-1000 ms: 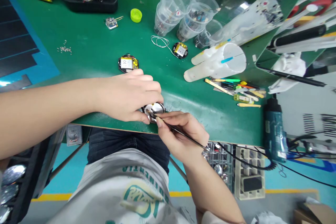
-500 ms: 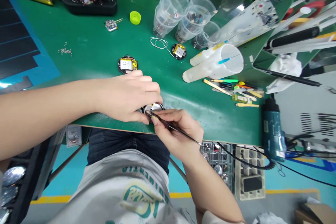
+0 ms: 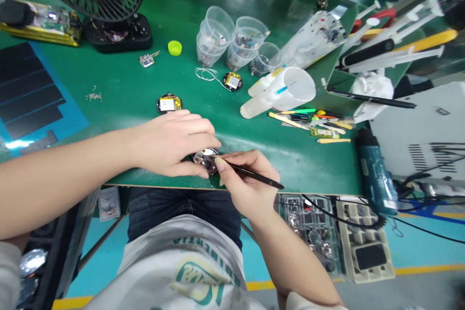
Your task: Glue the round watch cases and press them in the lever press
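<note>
My left hand [image 3: 181,141] is closed around a small round watch-like case [image 3: 206,159] near the table's front edge. The case has a shiny, silvery inside, and its left part is hidden by my fingers. Black tweezers [image 3: 254,174] are pinched in my right hand [image 3: 251,180], with their tips at the case's right side. Just beyond my left hand lies a round module with a white label and yellow tape [image 3: 169,103]. A similar round module [image 3: 232,81] with a white wire [image 3: 207,74] is farther back.
Clear plastic cups [image 3: 214,34] with small parts stand at the back, beside white tubes [image 3: 278,89]. Several small hand tools [image 3: 319,126] lie to the right, near a teal heat gun [image 3: 376,174]. A black fan [image 3: 116,36] and a green cap [image 3: 175,48] are back left.
The head view has shifted, showing more of the fan. The tweezers have turned to a flatter angle, and more of the shiny case shows between my hands.
</note>
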Action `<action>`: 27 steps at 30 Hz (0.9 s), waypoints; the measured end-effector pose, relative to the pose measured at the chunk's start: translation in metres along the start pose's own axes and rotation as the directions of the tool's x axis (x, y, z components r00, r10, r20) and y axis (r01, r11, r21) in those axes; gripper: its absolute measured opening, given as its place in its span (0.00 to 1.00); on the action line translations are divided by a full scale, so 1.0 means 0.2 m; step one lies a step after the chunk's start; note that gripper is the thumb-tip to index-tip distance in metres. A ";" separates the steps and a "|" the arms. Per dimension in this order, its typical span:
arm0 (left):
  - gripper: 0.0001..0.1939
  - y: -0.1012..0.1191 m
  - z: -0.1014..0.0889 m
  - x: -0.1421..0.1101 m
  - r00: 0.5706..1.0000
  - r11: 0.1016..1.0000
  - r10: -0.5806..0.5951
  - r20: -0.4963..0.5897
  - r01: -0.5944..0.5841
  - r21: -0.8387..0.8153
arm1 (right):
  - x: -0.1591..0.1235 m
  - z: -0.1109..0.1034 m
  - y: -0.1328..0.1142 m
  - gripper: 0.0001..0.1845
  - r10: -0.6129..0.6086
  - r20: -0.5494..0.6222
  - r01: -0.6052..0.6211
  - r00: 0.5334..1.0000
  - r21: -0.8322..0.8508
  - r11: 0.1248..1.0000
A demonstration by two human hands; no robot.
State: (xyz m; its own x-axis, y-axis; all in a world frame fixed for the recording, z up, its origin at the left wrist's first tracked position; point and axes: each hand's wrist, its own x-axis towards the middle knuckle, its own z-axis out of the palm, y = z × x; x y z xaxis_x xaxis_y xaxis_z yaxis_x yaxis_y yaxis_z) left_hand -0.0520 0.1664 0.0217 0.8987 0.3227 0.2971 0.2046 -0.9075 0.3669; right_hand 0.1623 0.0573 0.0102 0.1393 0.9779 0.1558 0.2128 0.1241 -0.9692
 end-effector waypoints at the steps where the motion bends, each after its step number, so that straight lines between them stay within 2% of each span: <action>1: 0.11 0.01 0.00 0.01 0.998 0.998 0.036 -0.052 -0.033 0.043 | 0.01 0.00 -0.01 0.10 0.012 -0.002 -0.012 1.000 0.026 1.000; 3: 0.08 0.03 -0.01 0.02 0.988 0.985 0.096 -0.122 -0.076 0.154 | 0.02 0.00 -0.02 0.12 0.030 0.002 -0.030 1.000 0.114 0.993; 6: 0.13 0.09 -0.02 0.02 0.975 0.959 0.151 -0.160 -0.105 0.263 | 0.04 -0.01 -0.02 0.17 0.028 -0.009 -0.025 1.000 0.284 0.959; 9: 0.19 0.13 -0.02 0.00 0.958 0.933 0.272 -0.087 -0.241 0.266 | 0.06 -0.03 0.01 0.22 0.043 -0.060 -0.014 0.997 0.417 0.909; 10: 0.21 0.13 -0.02 -0.01 0.959 0.933 0.277 -0.049 -0.257 0.253 | 0.07 -0.03 0.02 0.22 0.044 -0.069 -0.009 0.997 0.443 0.896; 11: 0.23 0.12 -0.03 -0.01 0.972 0.943 0.233 -0.026 -0.219 0.249 | 0.07 -0.03 0.02 0.21 0.038 -0.070 -0.002 0.997 0.459 0.889; 12: 0.24 0.10 -0.05 -0.01 0.989 0.956 0.144 -0.024 -0.133 0.262 | 0.07 -0.04 0.03 0.20 0.025 -0.065 0.009 0.998 0.468 0.884; 13: 0.24 0.06 -0.07 -0.01 0.999 0.958 0.016 -0.045 -0.002 0.287 | 0.07 -0.04 0.03 0.18 0.008 -0.061 0.022 0.998 0.476 0.879; 14: 0.22 0.01 -0.09 0.00 0.987 0.936 -0.122 -0.108 0.151 0.318 | 0.07 -0.04 0.03 0.17 -0.008 -0.061 0.036 0.998 0.484 0.874; 16: 0.16 -0.08 -0.13 0.01 0.910 0.860 -0.301 -0.286 0.388 0.330 | 0.07 -0.03 0.03 0.17 -0.015 -0.071 0.048 0.997 0.486 0.873; 17: 0.19 -0.12 -0.14 0.02 0.807 0.806 -0.383 -0.449 0.530 0.266 | 0.07 -0.03 0.03 0.17 -0.008 -0.079 0.045 0.997 0.476 0.878; 18: 0.25 -0.14 -0.14 0.02 0.709 0.772 -0.427 -0.561 0.609 0.182 | 0.06 -0.02 0.03 0.17 -0.001 -0.086 0.041 0.996 0.460 0.887; 19: 0.29 -0.14 -0.13 0.03 0.669 0.776 -0.443 -0.597 0.620 0.119 | 0.06 -0.02 0.04 0.17 0.002 -0.088 0.038 0.996 0.443 0.896; 20: 0.29 -0.13 -0.11 0.03 0.681 0.808 -0.432 -0.591 0.583 0.081 | 0.05 -0.02 0.04 0.17 0.001 -0.084 0.035 0.996 0.426 0.904; 22: 0.21 -0.09 -0.08 0.02 0.835 0.919 -0.304 -0.459 0.384 0.089 | 0.04 -0.03 0.04 0.17 -0.011 -0.075 0.040 0.997 0.398 0.916; 23: 0.19 -0.06 -0.06 0.02 0.899 0.957 -0.222 -0.378 0.276 0.093 | 0.04 -0.04 0.04 0.18 -0.016 -0.073 0.043 0.997 0.380 0.924; 24: 0.20 -0.04 -0.05 0.01 0.940 0.978 -0.156 -0.302 0.190 0.088 | 0.04 -0.07 0.04 0.18 -0.020 -0.074 0.044 0.997 0.341 0.939; 26: 0.30 -0.01 -0.05 0.01 0.981 0.991 -0.104 -0.162 0.115 0.063 | 0.05 -0.15 0.03 0.18 -0.023 -0.060 0.032 0.998 0.140 0.990; 27: 0.35 0.00 -0.05 0.01 0.990 0.993 -0.105 -0.091 0.110 0.048 | 0.06 -0.21 0.02 0.17 -0.024 -0.035 0.023 0.999 -0.038 0.999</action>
State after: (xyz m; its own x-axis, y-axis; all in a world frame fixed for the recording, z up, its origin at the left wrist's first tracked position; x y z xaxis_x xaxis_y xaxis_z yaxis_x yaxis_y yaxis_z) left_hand -0.0540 0.1697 0.0302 0.8330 0.4394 0.3363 0.3204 -0.8786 0.3542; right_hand 0.2050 0.0624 0.0153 0.1681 0.9681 0.1859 0.2526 0.1400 -0.9574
